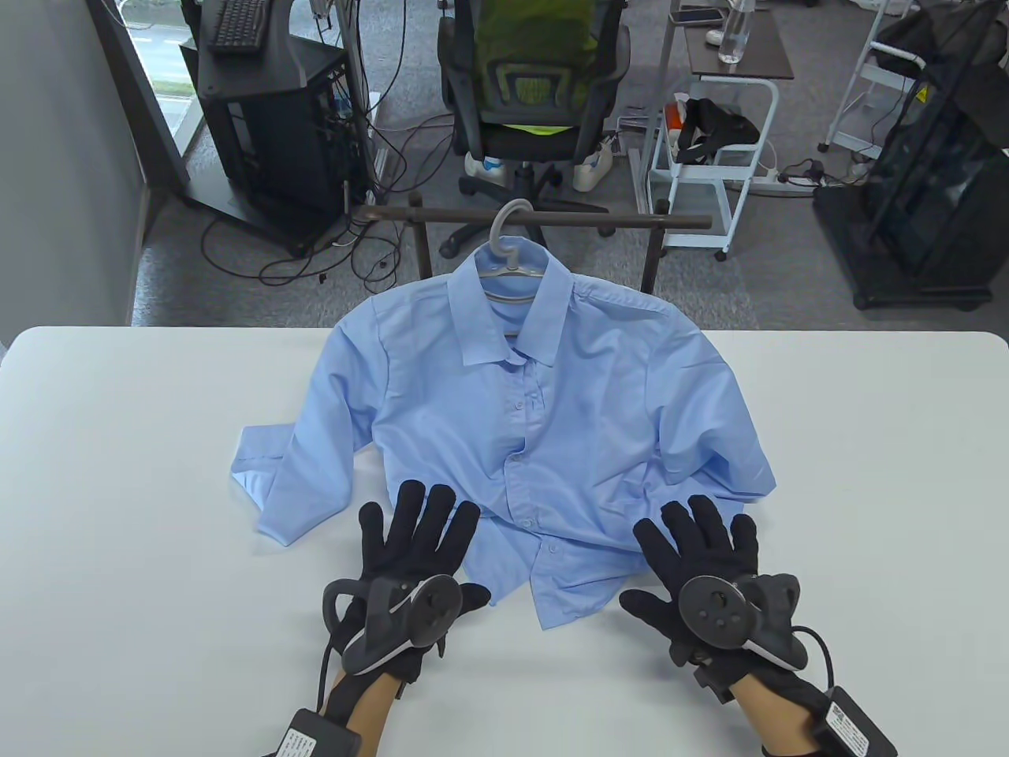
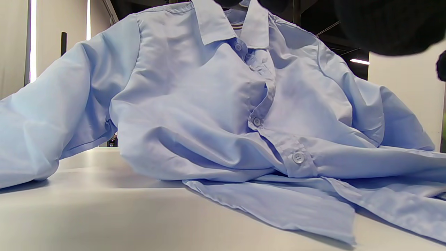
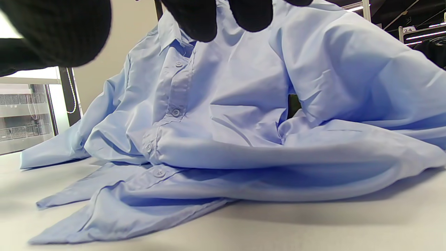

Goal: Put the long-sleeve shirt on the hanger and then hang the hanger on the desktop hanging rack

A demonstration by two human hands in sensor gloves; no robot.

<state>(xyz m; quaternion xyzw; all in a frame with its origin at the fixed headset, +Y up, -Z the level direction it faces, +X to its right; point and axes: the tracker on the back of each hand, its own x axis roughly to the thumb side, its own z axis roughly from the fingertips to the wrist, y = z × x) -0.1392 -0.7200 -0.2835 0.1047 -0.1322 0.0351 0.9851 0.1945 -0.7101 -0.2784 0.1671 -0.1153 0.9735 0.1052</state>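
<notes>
An office or lab workspace is showing here. Beyond the white table [image 1: 118, 441], grey carpet [image 1: 788, 260] is covering the floor. At twelve o'clock an office chair [image 1: 532, 95] is standing, a black computer stand [image 1: 272, 118] with a keyboard [image 1: 236, 24] is sitting at eleven, loose cables [image 1: 315, 252] are trailing below it, and white carts [image 1: 713, 173] are standing at one.

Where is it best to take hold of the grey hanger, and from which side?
Probably the hanger neck just under its hook, reached from above and the near side. Only that part shows inside the open collar; the shirt hides the arms. The hook sits at the rack bar.
</notes>
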